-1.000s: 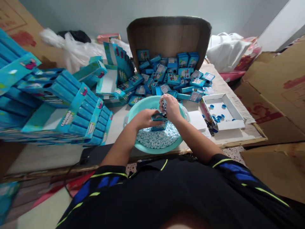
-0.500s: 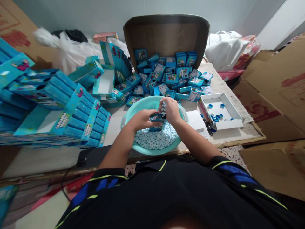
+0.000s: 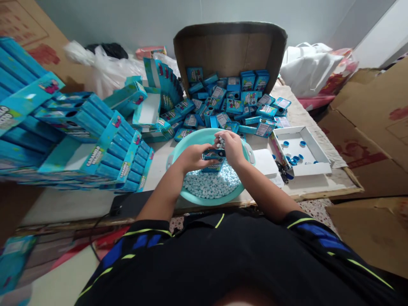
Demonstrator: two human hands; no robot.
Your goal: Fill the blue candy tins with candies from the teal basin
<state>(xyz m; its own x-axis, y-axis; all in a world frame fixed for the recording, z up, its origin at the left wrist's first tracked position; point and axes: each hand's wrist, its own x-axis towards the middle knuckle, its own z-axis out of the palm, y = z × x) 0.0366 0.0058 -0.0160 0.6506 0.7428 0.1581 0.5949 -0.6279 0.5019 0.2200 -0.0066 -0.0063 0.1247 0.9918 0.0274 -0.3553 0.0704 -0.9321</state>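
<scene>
A turquoise basin (image 3: 178, 146) stands in front of me, its lower part covered with small pale candies (image 3: 210, 185). Above them my left hand (image 3: 197, 156) grips a small blue candy box (image 3: 213, 165) upright, thumb and fingers around its sides, with a dark hole on its top. Close over that top, my right hand (image 3: 230, 145) is curled around a handful of the pale candies (image 3: 220, 142), some showing at its fingers. Whether any are dropping into the box I cannot tell.
Many blue boxes (image 3: 234, 106) lie heaped before an open cardboard carton (image 3: 229, 51). Blue display trays (image 3: 92, 157) are stacked at the left. A white tray (image 3: 314, 165) with blue caps (image 3: 293, 160) sits right of the basin, near a white box (image 3: 266, 160).
Fewer candies show at my right hand, which has stayed over the box. My left hand still holds the box. The whole view has shifted slightly.
</scene>
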